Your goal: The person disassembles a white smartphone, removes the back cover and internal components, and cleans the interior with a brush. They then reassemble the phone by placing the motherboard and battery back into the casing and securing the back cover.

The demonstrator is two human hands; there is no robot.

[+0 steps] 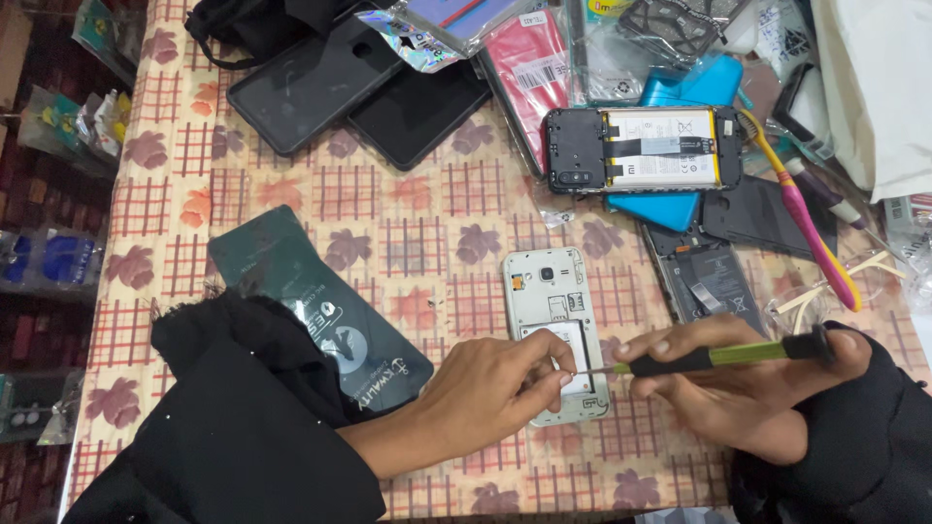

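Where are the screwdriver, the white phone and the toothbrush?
screwdriver (718, 357): head view, on its green and black handle.
white phone (547, 281): head view, on its open back near the camera.
toothbrush (814, 228): head view, on its pink handle.

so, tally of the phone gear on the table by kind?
Opened phones, backs off: 2, white one under the hands, black one with battery showing
Black phone covers: 2
Screwdrivers: 1, green and black, in the right hand
Toothbrushes: 1
Total: 6
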